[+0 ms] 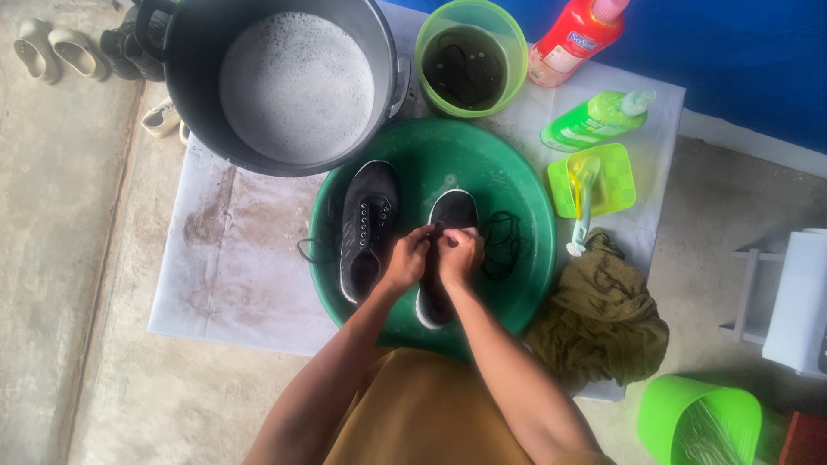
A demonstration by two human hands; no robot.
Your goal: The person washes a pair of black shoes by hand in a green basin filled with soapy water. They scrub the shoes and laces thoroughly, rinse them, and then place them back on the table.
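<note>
Single head-worn view, looking almost straight down from above the green basin (517, 284), which sits at frame centre. Range is close: forearms enter from the bottom edge. The frame reaches the pot (198, 86) beyond the basin and the bucket (663, 413) at its near right.

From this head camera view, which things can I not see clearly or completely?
- Head view: the left hand and right hand cover the middle of the right shoe, so the fingers' grip there is hidden.
- The red bottle is cut off by the top edge.
- The lime bucket is cut off by the bottom edge.
- Foam hides what lies in the grey pot.
</note>
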